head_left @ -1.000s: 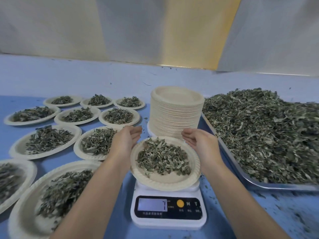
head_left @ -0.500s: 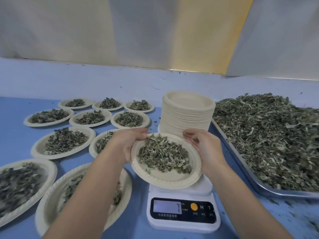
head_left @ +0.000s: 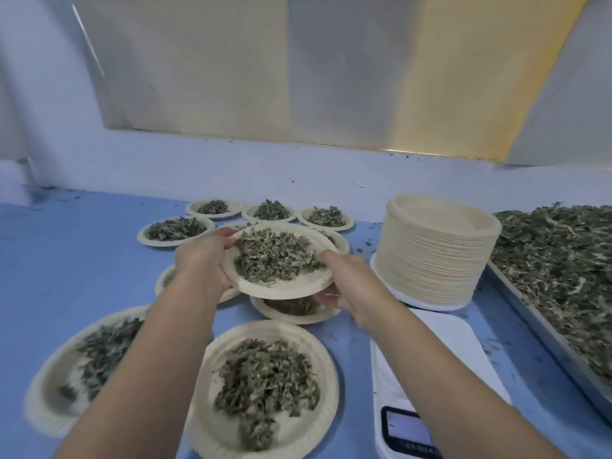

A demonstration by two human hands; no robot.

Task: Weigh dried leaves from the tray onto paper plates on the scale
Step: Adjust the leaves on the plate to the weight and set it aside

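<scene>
Plate point(head_left: 284, 290): held level over filled plates point(head_left: 331, 385), so leaves point(head_left: 275, 256) stay put.
Grip: left hand point(head_left: 202, 256) and right hand point(head_left: 344, 288) each grasp its rim.
Scale point(head_left: 427, 346): bare.

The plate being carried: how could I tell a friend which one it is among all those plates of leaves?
Find the tall stack of empty plates. Just left of it, filled plates sit on the blue table. The one you want is the only plate off the table, gripped by the left hand and right hand.
</scene>
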